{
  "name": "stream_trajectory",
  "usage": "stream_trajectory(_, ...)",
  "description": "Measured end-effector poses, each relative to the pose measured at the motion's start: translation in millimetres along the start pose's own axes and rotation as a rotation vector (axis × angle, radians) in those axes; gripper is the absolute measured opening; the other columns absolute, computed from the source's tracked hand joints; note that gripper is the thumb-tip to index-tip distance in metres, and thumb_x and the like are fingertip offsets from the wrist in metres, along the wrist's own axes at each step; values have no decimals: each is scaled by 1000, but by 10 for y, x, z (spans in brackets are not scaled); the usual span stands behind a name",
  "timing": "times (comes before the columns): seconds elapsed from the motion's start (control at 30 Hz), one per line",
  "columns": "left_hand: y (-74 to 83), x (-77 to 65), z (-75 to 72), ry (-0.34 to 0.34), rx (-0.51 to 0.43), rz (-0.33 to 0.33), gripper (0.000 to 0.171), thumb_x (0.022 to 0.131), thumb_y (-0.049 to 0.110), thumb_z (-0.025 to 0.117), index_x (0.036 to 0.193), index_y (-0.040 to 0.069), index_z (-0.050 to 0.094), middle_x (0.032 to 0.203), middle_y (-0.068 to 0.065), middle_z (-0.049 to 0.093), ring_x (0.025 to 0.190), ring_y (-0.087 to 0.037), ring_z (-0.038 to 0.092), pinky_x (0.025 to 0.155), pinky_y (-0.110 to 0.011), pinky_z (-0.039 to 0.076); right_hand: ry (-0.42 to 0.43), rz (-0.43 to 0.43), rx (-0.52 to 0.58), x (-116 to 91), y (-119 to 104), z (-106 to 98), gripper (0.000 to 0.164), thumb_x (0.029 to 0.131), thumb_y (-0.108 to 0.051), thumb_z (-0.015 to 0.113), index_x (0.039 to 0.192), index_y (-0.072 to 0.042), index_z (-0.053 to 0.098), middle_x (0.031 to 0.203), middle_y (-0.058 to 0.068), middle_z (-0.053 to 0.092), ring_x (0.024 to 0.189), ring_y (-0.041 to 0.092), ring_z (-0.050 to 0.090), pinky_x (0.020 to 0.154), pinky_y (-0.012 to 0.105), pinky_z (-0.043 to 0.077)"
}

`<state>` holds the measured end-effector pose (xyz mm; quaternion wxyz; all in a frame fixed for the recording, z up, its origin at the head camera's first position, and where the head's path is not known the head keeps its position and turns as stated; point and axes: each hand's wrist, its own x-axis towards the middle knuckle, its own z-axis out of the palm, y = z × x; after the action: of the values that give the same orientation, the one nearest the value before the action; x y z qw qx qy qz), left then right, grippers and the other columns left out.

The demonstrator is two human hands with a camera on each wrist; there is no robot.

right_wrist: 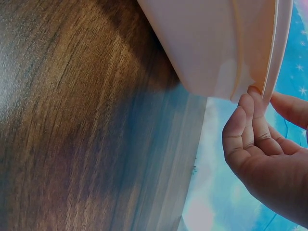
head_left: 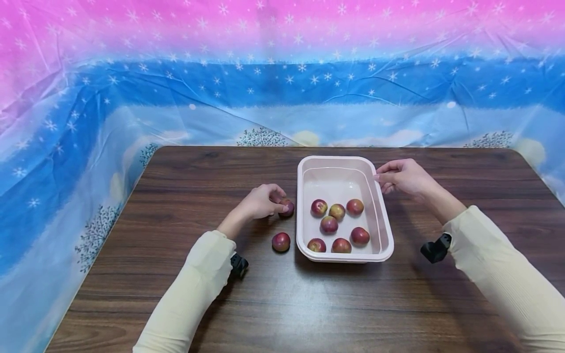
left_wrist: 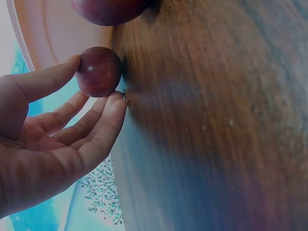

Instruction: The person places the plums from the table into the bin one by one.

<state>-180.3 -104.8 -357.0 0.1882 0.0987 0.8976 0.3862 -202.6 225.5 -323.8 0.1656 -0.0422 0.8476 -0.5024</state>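
A pale pink plastic basin stands on the wooden table with several red-yellow plums inside it. Left of the basin, my left hand pinches a dark red plum between thumb and fingers, low over the tabletop. Another plum lies on the wood nearer to me, close to the basin's left wall. On the far right side, my right hand grips the basin's rim, thumb on one side and fingers curled under the other, as the right wrist view shows.
The brown wooden table spreads out on all sides of the basin. A pink and blue snowflake cloth hangs behind its back edge and along the left. Small black cameras sit on both wrists.
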Motion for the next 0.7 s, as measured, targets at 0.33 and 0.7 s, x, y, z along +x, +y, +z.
stream_trajectory(0.33,-1,-38,-18,9,8,-2,28,83,14,68,106,2,58,91,-9,60,67,-16,58,59,-24,46,-4,-2,-4,7,7,-1,39,91,-15,57,115,14,47,78,5,62,66,13,60,69,37,52)
stream_trajectory(0.7,31,-80,-131,27,-51,-61,28,83,13,68,107,2,57,93,-11,59,75,-26,61,63,-29,49,-5,0,8,5,-3,0,39,91,-14,56,116,14,47,77,5,62,66,13,59,68,35,52)
